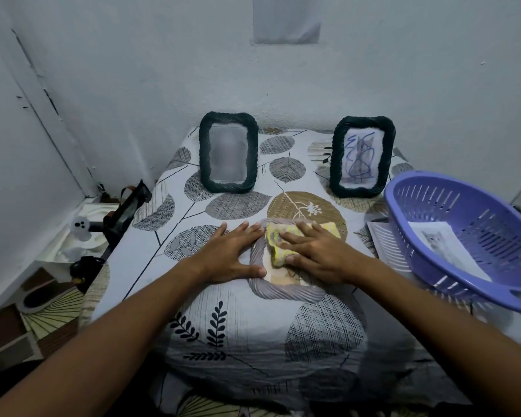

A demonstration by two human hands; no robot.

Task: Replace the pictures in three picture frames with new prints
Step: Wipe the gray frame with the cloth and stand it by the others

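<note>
On the leaf-print cloth (223, 341), your left hand (233, 255) lies spread, steadying the grey frame (283, 291) while your right hand (313, 254) presses the yellow cloth (275, 242) flat onto its glass, likely wiping; 2 dark frames (228, 152) stand behind.

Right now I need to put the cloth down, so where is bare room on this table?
The leaf-print tablecloth is bare nearest you, below the grey frame, and between the two dark frames. The right side is crowded by the purple basket and papers.
</note>
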